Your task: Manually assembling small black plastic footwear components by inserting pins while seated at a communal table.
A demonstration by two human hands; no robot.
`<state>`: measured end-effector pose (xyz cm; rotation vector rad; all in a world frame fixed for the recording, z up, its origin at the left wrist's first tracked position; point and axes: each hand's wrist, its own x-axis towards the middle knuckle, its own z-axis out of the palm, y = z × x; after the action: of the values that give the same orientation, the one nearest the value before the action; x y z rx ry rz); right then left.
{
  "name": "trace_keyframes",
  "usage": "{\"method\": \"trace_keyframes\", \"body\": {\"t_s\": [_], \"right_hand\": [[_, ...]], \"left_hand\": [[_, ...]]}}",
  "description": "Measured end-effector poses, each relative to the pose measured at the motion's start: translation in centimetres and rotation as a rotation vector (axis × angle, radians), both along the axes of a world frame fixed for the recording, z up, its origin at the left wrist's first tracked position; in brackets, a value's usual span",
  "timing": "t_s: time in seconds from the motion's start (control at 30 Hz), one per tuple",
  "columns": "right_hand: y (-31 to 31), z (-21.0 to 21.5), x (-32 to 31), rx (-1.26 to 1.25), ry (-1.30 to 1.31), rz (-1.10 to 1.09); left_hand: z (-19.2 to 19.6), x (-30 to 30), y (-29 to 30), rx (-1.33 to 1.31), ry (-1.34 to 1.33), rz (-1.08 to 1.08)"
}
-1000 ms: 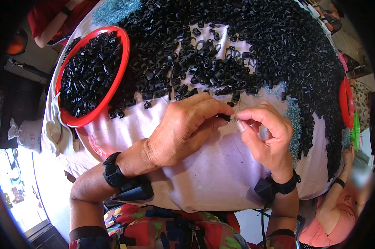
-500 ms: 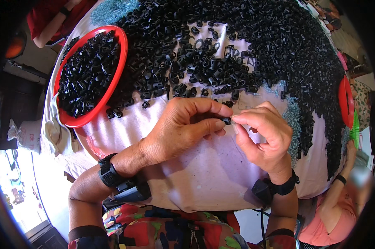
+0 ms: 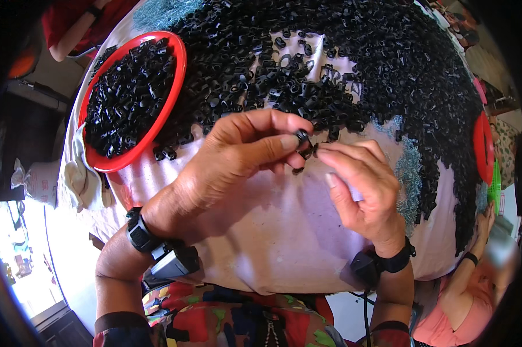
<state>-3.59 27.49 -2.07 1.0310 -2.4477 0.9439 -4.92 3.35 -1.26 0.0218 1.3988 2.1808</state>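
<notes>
A small black plastic piece (image 3: pixel 302 139) with a ring-like end is pinched between the thumb and fingers of my left hand (image 3: pixel 232 150), raised over the cloth. My right hand (image 3: pixel 365 188) is just to its right. Its index fingertip is at the piece's right side, and I cannot tell whether they touch. The right thumb stands apart from the fingers, with nothing visible between them. Beyond both hands lie many more loose black plastic pieces (image 3: pixel 307 95), heaped across the cloth.
A red basin (image 3: pixel 179 75) full of black pieces stands at the left, with a whitish cloth glove (image 3: pixel 82 173) by its rim. Fine bluish, silvery coil-like bits lie in piles (image 3: pixel 408 168) on the pinkish cloth (image 3: pixel 261 243). Another person's arm (image 3: pixel 475 243) reaches in at right.
My left hand has turned and lifted slightly away, bringing the black piece up and left into clearer view. My right thumb and index finger, closed together at the piece before, have spread apart.
</notes>
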Motion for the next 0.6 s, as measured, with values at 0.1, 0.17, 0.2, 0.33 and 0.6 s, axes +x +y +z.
{"method": "trace_keyframes", "body": {"t_s": [0.1, 0.17, 0.2, 0.33, 0.6], "right_hand": [[-1.6, -0.4, 0.3, 0.132, -0.024, -0.035], [-1.4, -0.6, 0.4, 0.168, -0.037, -0.009], [-1.3, -0.7, 0.4, 0.170, -0.017, -0.025], [-1.2, -1.4, 0.3, 0.160, 0.003, -0.043], [-0.6, -1.5, -0.2, -0.057, 0.010, -0.046]], "left_hand": [[-0.9, -0.3, -1.5, -0.064, 0.074, 0.004], [-1.4, 0.0, -2.0, -0.103, 0.090, 0.008], [-1.4, 0.2, -2.0, -0.104, 0.087, 0.014], [-0.3, 1.0, -1.0, -0.032, -0.101, 0.068], [-1.1, 1.0, -0.4, -0.157, 0.004, -0.052]]}}
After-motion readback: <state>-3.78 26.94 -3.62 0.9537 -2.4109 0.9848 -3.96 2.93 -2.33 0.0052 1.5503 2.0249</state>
